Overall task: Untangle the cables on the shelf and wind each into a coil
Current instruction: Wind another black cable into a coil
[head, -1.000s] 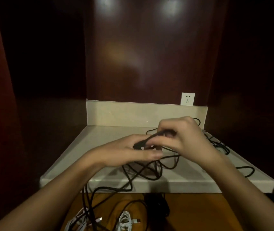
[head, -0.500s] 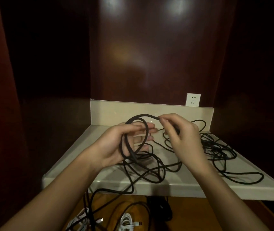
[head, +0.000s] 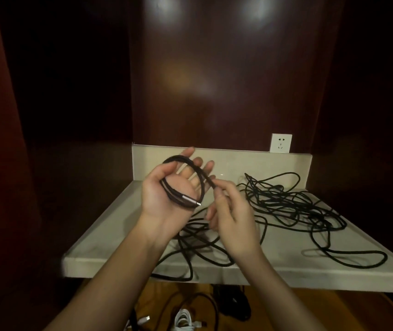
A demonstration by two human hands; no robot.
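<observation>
Left hand (head: 169, 194) up, palm facing us, fingers spread, thumb hooked over a small black cable coil (head: 183, 185) with its silver plug (head: 189, 201) across the palm. Just right, touching the coil's edge, the right hand (head: 231, 211) pinches the running strand. That strand drops down-right toward the tangled black cables (head: 293, 211) sprawled on the pale shelf (head: 109, 225), so the next wrap likely feeds from there.

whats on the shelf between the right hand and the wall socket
In the head view, a tangled black cable sprawls on the shelf between the right hand and wall socket.
</observation>
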